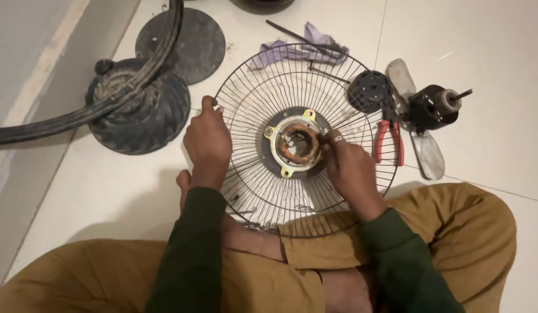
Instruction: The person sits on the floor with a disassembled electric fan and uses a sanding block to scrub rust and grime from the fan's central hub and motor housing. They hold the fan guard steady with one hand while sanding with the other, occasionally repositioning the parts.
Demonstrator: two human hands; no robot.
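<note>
A round wire fan guard (263,191) lies tilted on my crossed legs and the white floor. At its centre sits a yellowish motor housing with a rusty copper-wound stator (296,144). My left hand (207,142) grips the guard's left rim, thumb hooked over the wires. My right hand (350,168) rests on the guard just right of the motor, its fingers pinched on something small and thin at the housing's edge; I cannot tell what it is.
Red-handled pliers (389,141) lie at the guard's right edge, beside a fan blade (425,152) and a black motor part (434,107). A round black fan base (141,110), a black disc (190,40), a dark curved hoop (77,116) and a purple rag (298,49) lie beyond.
</note>
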